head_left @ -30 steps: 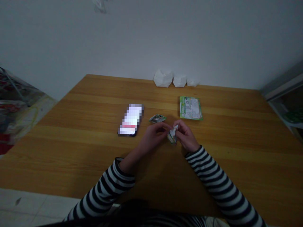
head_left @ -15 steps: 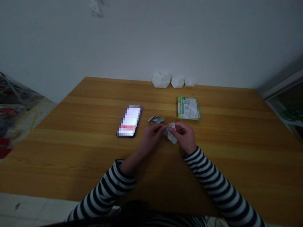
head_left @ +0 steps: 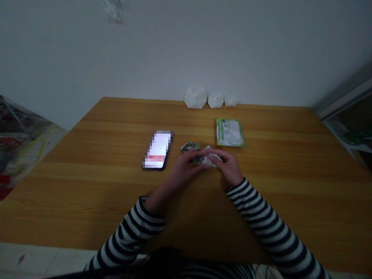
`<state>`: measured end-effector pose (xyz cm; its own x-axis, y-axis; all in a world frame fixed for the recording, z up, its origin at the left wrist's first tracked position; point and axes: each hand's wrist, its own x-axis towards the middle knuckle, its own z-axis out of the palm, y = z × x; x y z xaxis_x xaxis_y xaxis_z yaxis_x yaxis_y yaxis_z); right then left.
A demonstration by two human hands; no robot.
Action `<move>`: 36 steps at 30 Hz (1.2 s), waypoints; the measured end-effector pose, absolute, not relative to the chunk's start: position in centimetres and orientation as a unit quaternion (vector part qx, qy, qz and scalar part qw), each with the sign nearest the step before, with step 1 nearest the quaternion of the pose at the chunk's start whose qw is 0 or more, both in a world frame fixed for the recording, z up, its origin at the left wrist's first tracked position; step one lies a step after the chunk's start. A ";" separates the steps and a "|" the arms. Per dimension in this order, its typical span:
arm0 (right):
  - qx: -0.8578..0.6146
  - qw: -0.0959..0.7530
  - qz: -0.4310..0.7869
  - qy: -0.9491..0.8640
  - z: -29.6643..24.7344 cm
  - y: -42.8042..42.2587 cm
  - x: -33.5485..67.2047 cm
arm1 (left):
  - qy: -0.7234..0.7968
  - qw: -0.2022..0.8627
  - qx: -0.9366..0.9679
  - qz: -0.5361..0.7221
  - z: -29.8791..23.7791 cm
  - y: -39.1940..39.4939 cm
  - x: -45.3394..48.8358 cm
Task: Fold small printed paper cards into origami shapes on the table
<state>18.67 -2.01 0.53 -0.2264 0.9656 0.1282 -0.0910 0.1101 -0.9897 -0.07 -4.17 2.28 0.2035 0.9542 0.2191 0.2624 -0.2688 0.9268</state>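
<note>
Between my two hands is a small crumpled piece of white printed paper. My left hand is closed on its left side, thumb and fingers pinching. From the right, my right hand pinches the same paper. A small bluish-green patch shows by the left fingers; what it belongs to cannot be made out. Just beyond my left hand lies a small opened wrapper, silvery with green. A flat green-and-white printed packet rests farther back, beyond my right hand.
A phone with a lit, blurred screen lies left of my hands on the wooden table. Along the wall stand three white crumpled paper pieces. A shelf is at the right, and plastic-wrapped items are at the left.
The paper has turned and now lies flatter between my hands. My left fingers have shifted right, overlapping it more, and the right hand has curled further over it. The view has tilted slightly.
</note>
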 end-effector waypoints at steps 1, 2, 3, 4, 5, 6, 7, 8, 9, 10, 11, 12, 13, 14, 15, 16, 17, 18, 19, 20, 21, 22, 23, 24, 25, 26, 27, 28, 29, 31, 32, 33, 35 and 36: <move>-0.373 0.469 0.554 -0.577 0.6 -1.9 18.9 | 0.457 0.379 0.674 0.440 2.2 -4.0 -0.2; -0.357 0.452 0.569 -0.587 0.7 -1.8 19.2 | 0.458 0.367 0.676 0.446 2.1 -3.9 -0.4; -0.339 0.439 0.584 -0.593 0.8 -1.7 19.4 | 0.455 0.362 0.675 0.453 2.1 -3.8 -0.5; -0.323 0.431 0.599 -0.592 0.9 -1.6 19.5 | 0.451 0.365 0.673 0.459 2.1 -3.7 -0.6; -0.311 0.426 0.613 -0.589 1.0 -1.6 19.7 | 0.447 0.372 0.669 0.463 2.1 -3.6 -0.7; -0.302 0.424 0.623 -0.584 1.0 -1.5 19.8 | 0.444 0.383 0.664 0.465 2.2 -3.6 -0.7; -0.296 0.423 0.629 -0.581 1.0 -1.4 19.9 | 0.442 0.394 0.657 0.468 2.4 -3.7 -0.7; -0.292 0.424 0.633 -0.579 1.0 -1.4 19.9 | 0.441 0.404 0.650 0.470 2.5 -3.7 -0.6; -0.289 0.425 0.634 -0.578 1.0 -1.4 19.9 | 0.441 0.412 0.643 0.471 2.6 -3.8 -0.6; -0.287 0.427 0.634 -0.578 1.0 -1.4 19.9 | 0.442 0.419 0.637 0.473 2.6 -3.8 -0.5; -0.285 0.428 0.632 -0.579 0.9 -1.4 19.9 | 0.442 0.424 0.633 0.474 2.7 -3.9 -0.5; -0.284 0.430 0.630 -0.581 0.9 -1.4 19.9 | 0.443 0.427 0.629 0.475 2.7 -4.0 -0.5; -0.283 0.430 0.628 -0.584 0.8 -1.4 19.9 | 0.444 0.428 0.627 0.475 2.8 -4.0 -0.5; -0.284 0.430 0.625 -0.586 0.8 -1.4 19.9 | 0.447 0.428 0.627 0.474 2.8 -4.0 -0.5; -0.284 0.431 0.622 -0.589 0.7 -1.4 19.8 | 0.451 0.425 0.627 0.471 2.8 -4.1 -0.5; -0.285 0.431 0.619 -0.591 0.7 -1.4 19.8 | 0.456 0.421 0.629 0.469 2.9 -4.1 -0.5; -0.286 0.432 0.616 -0.594 0.6 -1.4 19.8 | 0.461 0.415 0.631 0.467 2.9 -4.1 -0.5; -0.286 0.434 0.613 -0.595 0.6 -1.4 19.8 | 0.465 0.409 0.632 0.466 2.9 -4.1 -0.5; -0.286 0.435 0.610 -0.597 0.6 -1.5 19.8 | 0.468 0.406 0.632 0.466 3.0 -4.1 -0.5; -0.285 0.436 0.608 -0.599 0.5 -1.5 19.7 | 0.470 0.405 0.631 0.466 2.9 -4.0 -0.5; -0.284 0.436 0.606 -0.602 0.5 -1.5 19.7 | 0.472 0.406 0.627 0.468 2.9 -4.0 -0.5; -0.284 0.434 0.603 -0.606 0.5 -1.5 19.7 | 0.474 0.409 0.622 0.470 2.8 -3.9 -0.5; -0.284 0.433 0.600 -0.609 0.5 -1.5 19.6 | 0.477 0.413 0.615 0.473 2.7 -3.9 -0.5; -0.286 0.432 0.598 -0.612 0.5 -1.6 19.6 | 0.478 0.417 0.608 0.477 2.6 -3.8 -0.5; -0.287 0.431 0.597 -0.613 0.5 -1.6 19.6 | 0.479 0.418 0.602 0.483 2.5 -3.8 -0.5; -0.289 0.430 0.596 -0.613 0.5 -1.7 19.6 | 0.480 0.417 0.598 0.489 2.4 -3.8 -0.5; -0.291 0.429 0.596 -0.614 0.5 -1.7 19.6 | 0.481 0.414 0.594 0.494 2.4 -3.8 -0.5; -0.293 0.426 0.595 -0.616 0.6 -1.8 19.6 | 0.484 0.411 0.590 0.499 2.4 -3.8 -0.5; -0.295 0.423 0.593 -0.618 0.6 -1.8 19.6 | 0.489 0.409 0.583 0.503 2.4 -3.8 -0.5; -0.302 0.423 0.588 -0.620 0.6 -1.9 19.4 | 0.505 0.412 0.566 0.506 2.5 -4.0 -0.5; -0.307 0.428 0.586 -0.616 0.6 -2.0 19.3 | 0.512 0.416 0.556 0.505 2.5 -4.1 -0.5; -0.312 0.433 0.584 -0.611 0.6 -2.1 19.2 | 0.520 0.419 0.547 0.505 2.6 -4.1 -0.4; -0.323 0.448 0.582 -0.597 0.4 -2.2 18.9 | 0.532 0.420 0.527 0.512 2.6 -4.2 -0.3; -0.326 0.454 0.580 -0.592 0.4 -2.2 18.7 | 0.536 0.420 0.518 0.517 2.6 -4.2 -0.2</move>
